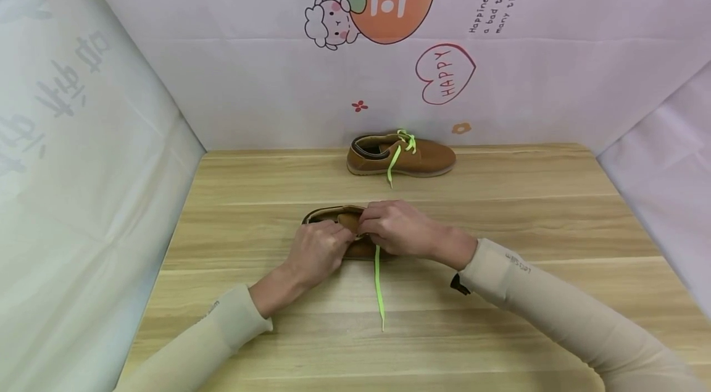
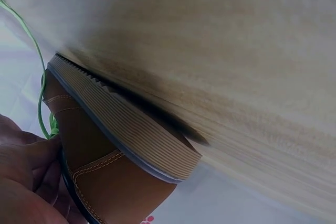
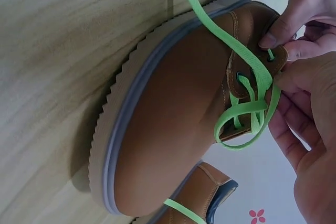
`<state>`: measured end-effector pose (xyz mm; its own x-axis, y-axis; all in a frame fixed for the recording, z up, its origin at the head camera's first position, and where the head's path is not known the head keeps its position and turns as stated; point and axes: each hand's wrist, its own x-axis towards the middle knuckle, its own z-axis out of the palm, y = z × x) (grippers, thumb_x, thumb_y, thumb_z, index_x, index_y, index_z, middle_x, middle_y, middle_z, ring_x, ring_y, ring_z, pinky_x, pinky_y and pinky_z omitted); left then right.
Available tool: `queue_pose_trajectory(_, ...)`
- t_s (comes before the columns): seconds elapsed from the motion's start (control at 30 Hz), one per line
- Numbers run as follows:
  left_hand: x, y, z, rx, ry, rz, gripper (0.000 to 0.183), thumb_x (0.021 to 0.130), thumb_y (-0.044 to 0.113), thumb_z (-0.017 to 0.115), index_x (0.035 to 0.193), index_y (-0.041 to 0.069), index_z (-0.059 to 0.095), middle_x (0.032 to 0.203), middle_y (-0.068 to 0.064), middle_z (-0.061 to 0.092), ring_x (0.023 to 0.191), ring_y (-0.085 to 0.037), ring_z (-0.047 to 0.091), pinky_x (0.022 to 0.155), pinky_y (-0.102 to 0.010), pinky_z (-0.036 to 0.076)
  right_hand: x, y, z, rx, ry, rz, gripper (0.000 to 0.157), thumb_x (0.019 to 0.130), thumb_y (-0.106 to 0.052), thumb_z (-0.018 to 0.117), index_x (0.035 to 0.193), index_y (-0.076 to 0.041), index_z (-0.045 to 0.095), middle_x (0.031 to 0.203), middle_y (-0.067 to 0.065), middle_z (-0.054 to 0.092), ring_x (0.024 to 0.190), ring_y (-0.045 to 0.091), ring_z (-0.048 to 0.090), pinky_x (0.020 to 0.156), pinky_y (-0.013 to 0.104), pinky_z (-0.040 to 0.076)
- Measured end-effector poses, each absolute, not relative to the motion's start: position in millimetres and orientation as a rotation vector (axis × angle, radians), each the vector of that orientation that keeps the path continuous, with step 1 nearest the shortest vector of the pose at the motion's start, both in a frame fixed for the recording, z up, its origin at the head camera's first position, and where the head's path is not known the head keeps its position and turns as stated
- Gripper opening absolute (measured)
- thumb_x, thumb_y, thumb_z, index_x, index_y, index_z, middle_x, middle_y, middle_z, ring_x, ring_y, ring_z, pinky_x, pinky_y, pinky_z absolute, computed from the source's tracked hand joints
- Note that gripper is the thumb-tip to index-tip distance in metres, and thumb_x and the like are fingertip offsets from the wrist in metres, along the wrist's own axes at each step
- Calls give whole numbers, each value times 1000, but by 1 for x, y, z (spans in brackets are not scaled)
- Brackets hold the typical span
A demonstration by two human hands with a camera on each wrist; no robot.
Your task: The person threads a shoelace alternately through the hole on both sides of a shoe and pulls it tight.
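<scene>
A brown leather shoe (image 3: 168, 103) stands on the wooden table between my hands, its toe to the right in the head view. Bright green shoelace (image 3: 218, 32) runs through its eyelets; a short bit of green shows in the top eyelet. My left hand (image 1: 319, 250) grips the shoe's eyelet flap near the ankle opening, thumb on the outside. Right beside it, my right hand (image 1: 402, 228) pinches the lace at the flap's edge; its fingertips are partly hidden. One long lace end hangs over the near side onto the table.
A second brown shoe (image 1: 428, 157) with green lace tied in it stands behind, near the printed back wall (image 1: 266, 89). White cloth walls flank the wooden table (image 1: 250, 349) on the left and right.
</scene>
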<state>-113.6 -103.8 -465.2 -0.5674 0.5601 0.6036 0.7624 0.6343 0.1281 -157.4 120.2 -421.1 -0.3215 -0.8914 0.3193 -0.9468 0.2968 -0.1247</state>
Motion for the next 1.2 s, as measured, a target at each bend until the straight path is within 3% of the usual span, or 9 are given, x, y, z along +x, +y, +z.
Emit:
queue_pose_trajectory(0.27, -114, -107, -466, -974, -2432, -654, 4, 89, 6, 83, 90, 9, 82, 84, -1, 79, 73, -13, 74, 65, -29, 60, -156, 121, -429, 1620, -2373, 519, 22, 83, 7, 78, 100, -7, 79, 101, 2, 75, 98, 17, 72, 86, 33, 60)
queue_pose_trajectory(0.63, -114, -107, -460, -887, -2537, -795, 3, 94, 10, 80, 92, 9, 83, 88, -1, 80, 79, -15, 76, 69, -34, 62, -150, 120, -439, 1491, -2387, 650, 21, 86, 5, 80, 103, -8, 79, 98, 2, 75, 92, 14, 71, 79, 30, 60)
queue_pose_trajectory(0.77, -115, -106, -454, -820, -2637, -887, 3, 91, 10, 83, 92, 12, 84, 90, 1, 81, 74, -9, 72, 66, -30, 58, -147, 119, -440, 1443, -2399, 675, 23, 86, 2, 83, 106, -9, 78, 99, 1, 76, 91, 13, 71, 77, 30, 60)
queue_pose_trajectory(0.97, -119, -107, -443, -743, -2806, -1014, 3, 93, 14, 82, 93, 12, 85, 81, 5, 78, 56, 0, 50, 53, -21, 44, -146, 119, -443, 1428, -2376, 697, 25, 84, -1, 87, 106, -9, 77, 98, 2, 76, 90, 13, 71, 75, 30, 60)
queue_pose_trajectory(1.2, -120, -108, -438, -703, -2869, -1051, 5, 94, 18, 82, 94, 13, 84, 79, 6, 77, 61, 2, 57, 56, -21, 46, -147, 119, -447, 1422, -2325, 702, 28, 82, -4, 91, 105, -8, 77, 97, 3, 76, 88, 14, 71, 73, 30, 60)
